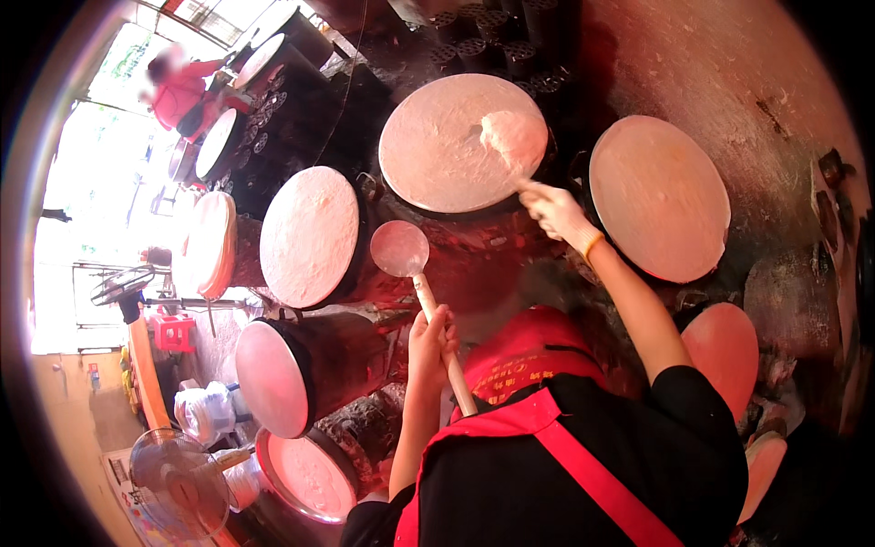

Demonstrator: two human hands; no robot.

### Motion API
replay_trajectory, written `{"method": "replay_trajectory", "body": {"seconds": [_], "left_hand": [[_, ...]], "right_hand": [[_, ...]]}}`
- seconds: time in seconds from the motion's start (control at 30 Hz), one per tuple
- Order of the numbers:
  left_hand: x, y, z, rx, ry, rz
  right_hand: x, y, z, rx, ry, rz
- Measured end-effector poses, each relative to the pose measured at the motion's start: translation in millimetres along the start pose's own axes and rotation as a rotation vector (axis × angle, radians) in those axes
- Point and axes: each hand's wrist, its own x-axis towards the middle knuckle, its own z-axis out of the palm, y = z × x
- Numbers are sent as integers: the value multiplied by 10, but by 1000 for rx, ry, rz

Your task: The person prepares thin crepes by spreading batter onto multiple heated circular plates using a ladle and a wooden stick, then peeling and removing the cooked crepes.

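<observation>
Right forearm [627, 287] slants far and left; right grip [554, 217], gloved, yellow cuff, grasps a short-handled tool [515, 149], its pale, blurred head over the right side of the far round pan [415, 146]. Contact unclear. Left forearm [415, 424] points far, thumb up; left grip [430, 339] clasps a wooden-handled ladle [399, 249], disc just near of that pan, right of another [310, 237].

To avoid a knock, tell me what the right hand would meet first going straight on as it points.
Beyond the handle it grips, the right hand would likely meet the near edge of the large round pale-topped vessel, though depth is unclear and it might pass above.
</observation>
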Motion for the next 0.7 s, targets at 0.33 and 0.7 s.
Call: {"method": "replay_trajectory", "body": {"seconds": [0.33, 0.7], "left_hand": [[124, 102, 267, 79, -67, -60], [1570, 291, 496, 409, -80, 107]], "right_hand": [[73, 56, -128, 108, 318, -50], [-341, 232, -237, 78, 379, -21]]}}
